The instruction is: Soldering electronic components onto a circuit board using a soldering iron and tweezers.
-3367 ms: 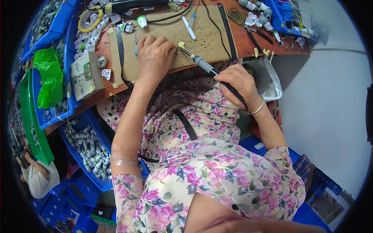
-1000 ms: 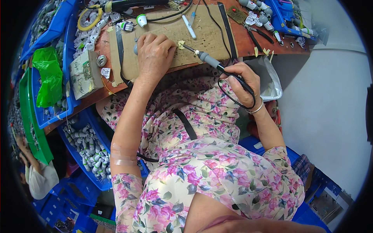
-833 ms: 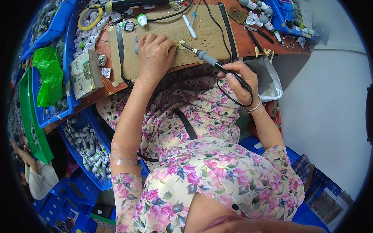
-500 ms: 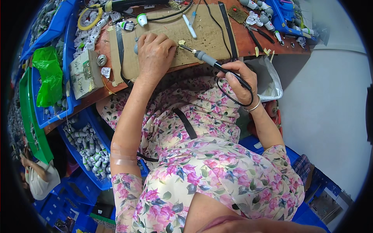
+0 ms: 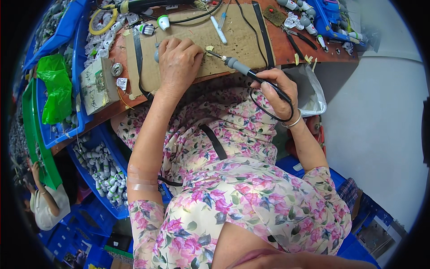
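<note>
My left hand (image 5: 180,62) rests palm down on a sheet of cardboard (image 5: 192,42), fingers curled and closed. A grey rounded lamp part (image 5: 156,55) peeks out beside its knuckles; the rest of it is hidden under the hand. In my right hand (image 5: 278,93) is a soldering iron (image 5: 242,68) with a grey collar and black handle, held like a pen. Its tip points left, close to my left fingers and beside a small yellowish scrap (image 5: 209,48) on the cardboard. The iron's black cord loops below my right hand.
Pliers (image 5: 296,42), a white pen (image 5: 218,30) and a green-and-white lamp part (image 5: 163,22) lie around. A solder coil (image 5: 117,69) sits by a box (image 5: 96,85) at left. Blue bins (image 5: 105,175) hold lamp parts. A white-lined bin (image 5: 313,96) stands right; another person (image 5: 49,206) is far left.
My right hand and the soldering iron have shifted very slightly to the right. My left hand keeps its place. The other person at far left has raised an arm.
</note>
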Action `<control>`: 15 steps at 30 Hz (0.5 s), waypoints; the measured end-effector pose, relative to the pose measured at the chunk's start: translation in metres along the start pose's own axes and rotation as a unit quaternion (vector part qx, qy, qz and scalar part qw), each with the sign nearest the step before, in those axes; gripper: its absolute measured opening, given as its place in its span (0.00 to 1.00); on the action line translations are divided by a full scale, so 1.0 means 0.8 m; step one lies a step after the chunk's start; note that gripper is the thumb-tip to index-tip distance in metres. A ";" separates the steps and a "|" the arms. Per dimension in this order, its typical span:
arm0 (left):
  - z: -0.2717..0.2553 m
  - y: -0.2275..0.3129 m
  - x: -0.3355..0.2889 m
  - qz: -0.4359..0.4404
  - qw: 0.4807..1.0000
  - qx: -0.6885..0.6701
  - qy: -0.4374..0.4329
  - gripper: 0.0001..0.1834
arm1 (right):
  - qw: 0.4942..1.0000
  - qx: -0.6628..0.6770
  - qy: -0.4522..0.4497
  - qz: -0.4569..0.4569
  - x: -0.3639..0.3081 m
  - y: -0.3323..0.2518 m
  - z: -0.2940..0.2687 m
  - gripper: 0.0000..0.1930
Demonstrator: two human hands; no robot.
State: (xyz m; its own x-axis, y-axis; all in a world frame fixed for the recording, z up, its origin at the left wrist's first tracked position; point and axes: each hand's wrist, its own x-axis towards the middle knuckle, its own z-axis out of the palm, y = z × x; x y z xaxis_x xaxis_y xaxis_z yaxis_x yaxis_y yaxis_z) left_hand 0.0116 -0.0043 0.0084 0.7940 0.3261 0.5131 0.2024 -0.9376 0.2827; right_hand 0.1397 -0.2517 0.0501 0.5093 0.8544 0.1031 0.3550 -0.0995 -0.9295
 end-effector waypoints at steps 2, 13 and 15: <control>0.000 -0.001 0.000 0.002 1.000 0.005 0.000 0.02 | 1.000 -0.005 -0.004 -0.015 0.001 0.002 -0.001 0.12; 0.000 -0.001 0.000 0.002 1.000 0.004 0.002 0.03 | 0.999 -0.003 0.020 -0.049 0.002 -0.002 0.001 0.12; 0.000 -0.001 0.000 0.002 1.000 0.005 0.003 0.03 | 0.999 -0.010 0.018 -0.049 0.001 -0.002 0.001 0.12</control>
State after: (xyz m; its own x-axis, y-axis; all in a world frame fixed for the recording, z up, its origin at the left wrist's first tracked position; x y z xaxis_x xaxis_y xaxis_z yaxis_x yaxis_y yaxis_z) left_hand 0.0115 -0.0038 0.0080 0.7917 0.3225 0.5188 0.2047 -0.9403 0.2720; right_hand 0.1390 -0.2500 0.0511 0.4983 0.8421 0.2061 0.4194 -0.0261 -0.9074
